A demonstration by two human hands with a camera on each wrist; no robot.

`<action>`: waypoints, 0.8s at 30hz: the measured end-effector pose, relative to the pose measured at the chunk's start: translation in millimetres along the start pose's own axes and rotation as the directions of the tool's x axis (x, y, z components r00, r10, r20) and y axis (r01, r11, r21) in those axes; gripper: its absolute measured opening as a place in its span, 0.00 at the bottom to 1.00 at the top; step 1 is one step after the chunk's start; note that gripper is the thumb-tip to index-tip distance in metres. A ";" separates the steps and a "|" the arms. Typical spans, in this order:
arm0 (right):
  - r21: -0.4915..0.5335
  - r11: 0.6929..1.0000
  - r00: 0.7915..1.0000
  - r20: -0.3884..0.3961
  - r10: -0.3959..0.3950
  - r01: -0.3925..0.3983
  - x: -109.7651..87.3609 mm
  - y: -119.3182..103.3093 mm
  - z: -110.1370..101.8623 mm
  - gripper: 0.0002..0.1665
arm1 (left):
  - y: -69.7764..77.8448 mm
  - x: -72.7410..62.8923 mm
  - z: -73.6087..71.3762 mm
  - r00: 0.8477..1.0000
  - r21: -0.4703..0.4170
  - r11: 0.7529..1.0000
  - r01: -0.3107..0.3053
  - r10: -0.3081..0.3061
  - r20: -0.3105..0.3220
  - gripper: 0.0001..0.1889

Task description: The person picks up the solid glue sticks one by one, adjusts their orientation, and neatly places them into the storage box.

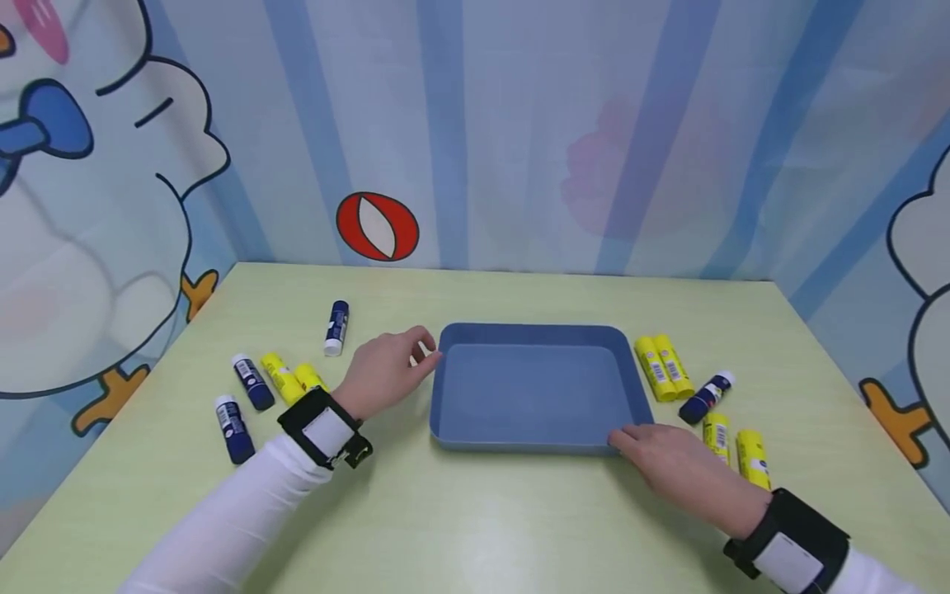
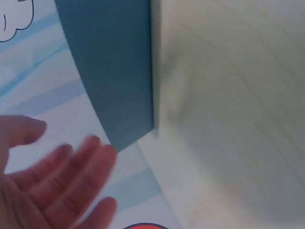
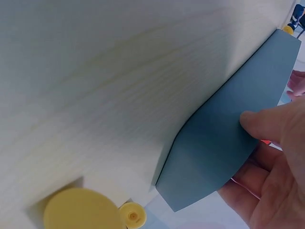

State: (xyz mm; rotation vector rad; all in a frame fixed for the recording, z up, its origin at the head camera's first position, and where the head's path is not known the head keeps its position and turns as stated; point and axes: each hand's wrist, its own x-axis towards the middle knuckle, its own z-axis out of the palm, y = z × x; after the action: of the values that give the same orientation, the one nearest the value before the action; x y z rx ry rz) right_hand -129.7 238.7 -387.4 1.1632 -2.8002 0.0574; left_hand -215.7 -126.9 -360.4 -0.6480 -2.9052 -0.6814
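Note:
A blue-grey rectangular tray [image 1: 542, 388] lies on the table with a bare floor. My right hand [image 1: 683, 462] grips its near right corner; in the right wrist view the thumb [image 3: 262, 125] presses the outer wall while the other fingers reach over the rim. At the tray's left side is my left hand [image 1: 389, 371], fingertips right by the rim in the head view. Its fingers [image 2: 78, 191] are loosely bent with nothing between them in the left wrist view. Yellow glue sticks [image 1: 716, 436] lie close beyond the right hand, partly hidden by it.
Left of the tray lie dark blue glue sticks [image 1: 234, 429] and yellow ones [image 1: 282, 378], with one blue stick [image 1: 336, 328] farther back. To its right are a yellow pair [image 1: 655, 369] and a blue stick [image 1: 707, 398]. A printed curtain [image 1: 519, 148] stands behind the table.

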 end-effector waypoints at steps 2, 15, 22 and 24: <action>0.000 1.000 1.000 -0.003 -0.004 0.004 -0.2 -0.1 -0.1 0.12 | -2.5 3.7 2.6 0.998 0.029 0.997 0.067 -0.068 0.015 0.13; -0.008 1.000 1.000 -0.012 0.002 -0.002 -0.7 -1.4 1.3 0.12 | -10.1 19.1 25.9 0.972 0.115 0.981 0.153 -0.170 0.159 0.20; -0.019 1.000 0.999 -0.032 -0.002 0.001 -1.6 -1.8 1.6 0.12 | -9.5 17.8 30.8 0.987 0.125 0.989 0.078 -0.095 0.130 0.21; -0.025 1.000 1.000 -0.031 0.001 -0.002 -1.9 -1.9 1.8 0.12 | -7.8 16.7 30.8 0.988 0.118 0.990 0.079 -0.093 0.125 0.22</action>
State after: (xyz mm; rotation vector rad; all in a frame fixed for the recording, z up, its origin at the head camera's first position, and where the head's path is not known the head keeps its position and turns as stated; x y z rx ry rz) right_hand -127.1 238.5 -389.4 1.1444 -2.7667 0.0404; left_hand -233.8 -113.1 -388.2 -0.5773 -3.0803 -0.4968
